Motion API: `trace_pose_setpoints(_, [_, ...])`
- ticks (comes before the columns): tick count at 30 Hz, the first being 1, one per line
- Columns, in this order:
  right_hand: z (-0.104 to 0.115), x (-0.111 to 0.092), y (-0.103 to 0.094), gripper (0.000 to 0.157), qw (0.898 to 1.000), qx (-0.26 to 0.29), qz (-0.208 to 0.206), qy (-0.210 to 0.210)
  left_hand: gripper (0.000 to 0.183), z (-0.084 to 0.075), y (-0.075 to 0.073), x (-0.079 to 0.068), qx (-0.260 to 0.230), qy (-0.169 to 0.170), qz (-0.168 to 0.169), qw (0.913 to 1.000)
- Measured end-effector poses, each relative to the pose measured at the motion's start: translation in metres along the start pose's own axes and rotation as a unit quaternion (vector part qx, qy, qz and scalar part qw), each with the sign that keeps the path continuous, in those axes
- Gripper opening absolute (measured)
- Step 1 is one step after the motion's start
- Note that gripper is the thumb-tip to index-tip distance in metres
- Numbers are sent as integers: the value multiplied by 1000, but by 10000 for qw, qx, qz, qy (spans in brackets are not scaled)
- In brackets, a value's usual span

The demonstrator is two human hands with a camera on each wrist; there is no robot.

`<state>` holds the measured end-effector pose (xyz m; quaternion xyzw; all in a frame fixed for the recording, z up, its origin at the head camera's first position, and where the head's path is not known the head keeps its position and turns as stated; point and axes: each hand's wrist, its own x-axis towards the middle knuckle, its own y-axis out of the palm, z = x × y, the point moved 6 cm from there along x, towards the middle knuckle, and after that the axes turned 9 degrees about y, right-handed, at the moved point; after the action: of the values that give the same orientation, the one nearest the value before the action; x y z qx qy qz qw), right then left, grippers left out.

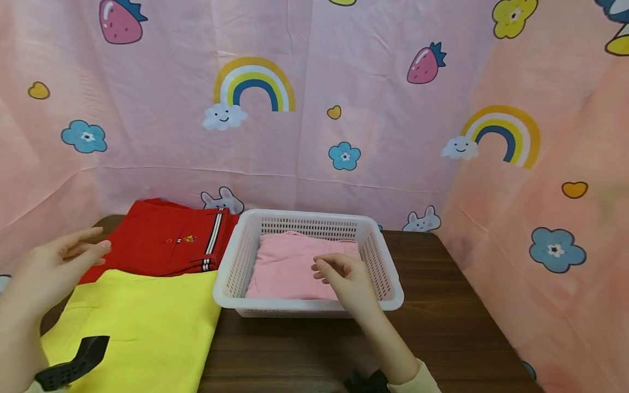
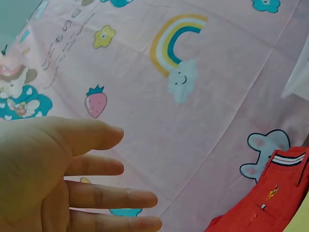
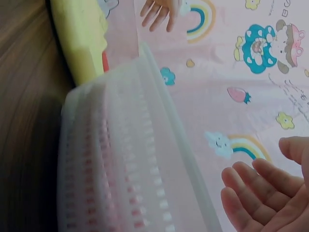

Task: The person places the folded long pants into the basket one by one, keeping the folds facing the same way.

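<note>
Folded pink cloth [image 1: 290, 267] lies inside a white slotted plastic basket [image 1: 388, 273]. My right hand [image 1: 351, 281] hovers over the basket's front right part, fingers loosely bent and holding nothing. On the left, my left hand [image 1: 54, 267] is raised beside the folded garments, and its fingers are spread with nothing in them in the left wrist view. Nearest to it are a folded red garment [image 1: 162, 237], with a black-and-white striped band and a small embroidered motif, and a folded yellow garment [image 1: 142, 322] in front of that.
A dark wooden table [image 1: 275, 355] carries the basket and the garments. Behind and to the right hangs a pink curtain [image 1: 383, 185] printed with rainbows, flowers and strawberries. A black strap [image 1: 73, 363] is on the left wrist.
</note>
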<state>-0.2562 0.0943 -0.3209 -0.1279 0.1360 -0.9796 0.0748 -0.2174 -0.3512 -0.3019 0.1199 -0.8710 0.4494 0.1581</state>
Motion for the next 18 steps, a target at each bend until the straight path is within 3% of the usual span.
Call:
trace_pose_setpoints(4, [3,-1,16,22,9990,375,253,33,61,12,-4,-1,95,-108,-154,9998])
trace_pose_setpoints(10, [11,-6,43,22,9924,1022,671,159,69,26,-5,-6,45,-495,49,9988])
trace_pose_setpoints(12, [13,-8,51,23,9895,1179,801,251,70,39,-4,-6,15,-485,86,9988])
trace_pose_setpoints(15, [13,-11,62,25,9846,1379,993,402,76,87,5,0,-183,-402,-44,9990])
trace_pose_setpoints(18, [14,-14,73,27,9785,1567,1244,493,86,160,18,7,-239,-603,-162,9978])
